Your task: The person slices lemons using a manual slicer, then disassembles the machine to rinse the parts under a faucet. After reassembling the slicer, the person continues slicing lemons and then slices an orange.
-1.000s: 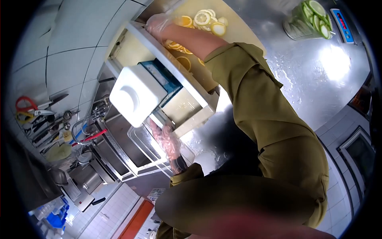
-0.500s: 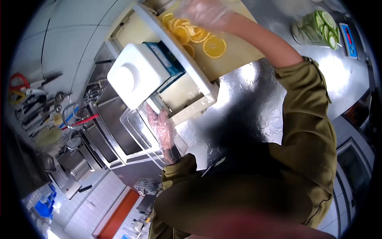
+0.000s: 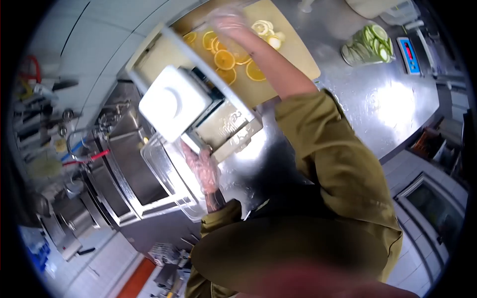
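Observation:
A cream-coloured slicer (image 3: pixel 232 145) with a white square block (image 3: pixel 155 111) on it stands at the counter's left side. My left hand (image 3: pixel 203 171), in a clear plastic glove, closes on the slicer's near end, below the white block. My right hand (image 3: pixel 227 21), gloved too, reaches over the far part of a yellowish cutting board (image 3: pixel 298 64). Motion smears its fingers, so what they hold does not show. Orange slices (image 3: pixel 224 60) lie spread on the board beside the slicer. Paler lemon-like slices (image 3: pixel 268 30) sit just right of my right hand.
A clear container of green slices (image 3: pixel 370 45) stands at the right, beside a blue scale (image 3: pixel 408 55). At the left are a metal sink (image 3: pixel 139 164) and a clear lid-like tray (image 3: pixel 155 159). Knives and tools (image 3: pixel 44 109) hang on the left wall.
My right hand has moved left across the board, and the pale slices have come into view. The camera has shifted. My left hand stays at the slicer.

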Demonstrator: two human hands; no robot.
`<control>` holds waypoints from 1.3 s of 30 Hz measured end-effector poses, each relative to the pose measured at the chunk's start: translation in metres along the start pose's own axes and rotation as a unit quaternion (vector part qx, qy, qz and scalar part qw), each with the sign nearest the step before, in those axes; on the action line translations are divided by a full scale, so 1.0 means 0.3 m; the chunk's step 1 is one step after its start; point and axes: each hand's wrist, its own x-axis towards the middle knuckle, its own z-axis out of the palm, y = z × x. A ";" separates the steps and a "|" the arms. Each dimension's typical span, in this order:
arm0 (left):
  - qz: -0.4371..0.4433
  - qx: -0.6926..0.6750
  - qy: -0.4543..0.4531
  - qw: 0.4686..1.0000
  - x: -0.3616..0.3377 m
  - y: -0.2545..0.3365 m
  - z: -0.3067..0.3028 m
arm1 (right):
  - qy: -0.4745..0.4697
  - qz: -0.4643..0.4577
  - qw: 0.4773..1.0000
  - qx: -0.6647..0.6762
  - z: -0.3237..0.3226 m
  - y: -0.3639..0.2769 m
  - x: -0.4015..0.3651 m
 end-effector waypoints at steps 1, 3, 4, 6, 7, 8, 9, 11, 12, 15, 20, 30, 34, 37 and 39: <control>-0.005 -0.025 0.000 1.000 -0.015 0.006 -0.002 | -0.023 0.006 0.999 -0.021 0.068 0.033 0.049; -0.025 -0.045 0.010 0.999 -0.048 0.030 0.007 | -0.089 -0.013 0.995 -0.040 0.144 0.014 0.134; -0.037 -0.040 0.021 0.998 -0.061 0.039 0.003 | -0.123 -0.028 0.991 -0.048 0.128 -0.010 0.140; -0.010 0.034 0.015 0.999 -0.068 -0.007 -0.033 | -0.174 -0.149 0.972 -0.055 0.095 -0.085 0.123; -0.131 0.044 0.024 0.990 -0.067 -0.037 -0.071 | -0.207 -0.147 0.965 -0.060 0.130 -0.102 0.147; -0.087 -0.216 -0.064 0.970 -0.054 -0.106 -0.116 | -0.241 -0.144 0.958 -0.064 0.161 -0.129 0.164; -0.123 -0.599 -0.153 0.776 -0.041 -0.174 -0.160 | -0.277 -0.142 0.948 -0.067 0.201 -0.147 0.177; -0.211 -0.744 -0.239 0.587 -0.048 -0.314 -0.264 | -0.285 -0.159 0.943 -0.058 0.231 -0.157 0.191; -0.232 -0.743 -0.246 0.577 -0.052 -0.313 -0.265 | -0.288 -0.165 0.942 -0.054 0.244 -0.157 0.196; -0.293 -0.725 -0.261 0.566 -0.036 -0.192 -0.201 | -0.299 -0.179 0.936 -0.046 0.210 -0.149 0.182; -0.156 -0.235 -0.058 0.958 -0.096 -0.166 -0.179 | -0.324 -0.278 0.896 -0.122 0.145 -0.149 0.069; -0.048 -0.066 -0.016 0.997 -0.028 0.001 -0.038 | -0.148 -0.140 0.917 0.343 -0.246 0.057 -0.188; -0.077 -0.077 0.001 0.994 -0.016 -0.012 -0.031 | -0.219 -0.118 0.860 0.446 -0.237 -0.077 -0.440; -0.067 -0.092 -0.021 0.993 -0.008 -0.007 -0.023 | -0.206 -0.018 0.864 0.459 -0.195 -0.143 -0.486; -0.054 -0.102 -0.029 0.993 -0.001 -0.006 -0.020 | -0.179 0.023 0.814 0.552 -0.174 -0.149 -0.481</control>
